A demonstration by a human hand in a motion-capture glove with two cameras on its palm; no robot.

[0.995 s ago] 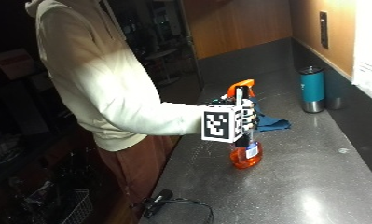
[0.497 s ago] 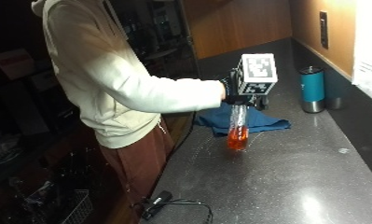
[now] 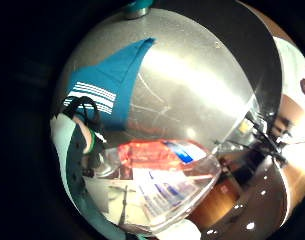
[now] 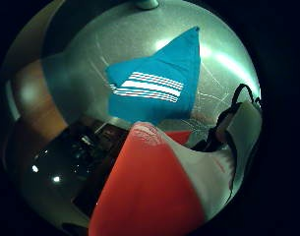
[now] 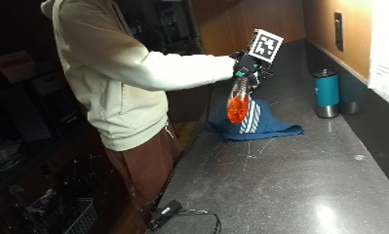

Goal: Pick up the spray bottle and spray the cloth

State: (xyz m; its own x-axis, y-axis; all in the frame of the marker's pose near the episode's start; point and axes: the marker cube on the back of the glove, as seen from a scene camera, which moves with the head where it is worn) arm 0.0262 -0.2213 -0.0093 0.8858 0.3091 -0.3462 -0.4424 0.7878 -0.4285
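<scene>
gloved right hand (image 5: 246,66), fingers curled round the neck of the spray bottle (image 5: 238,101), holds it in the air above the blue cloth (image 5: 256,126) on the grey counter (image 5: 278,180); orange liquid fills the bottle's lower part. a teal tumbler (image 5: 325,92) stands nearby.

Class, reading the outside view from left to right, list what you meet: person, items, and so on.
Person's cream hoodie → gloved right hand holding the spray bottle → teal tumbler. The blue cloth overlaps the bottle, so it is omitted.
</scene>
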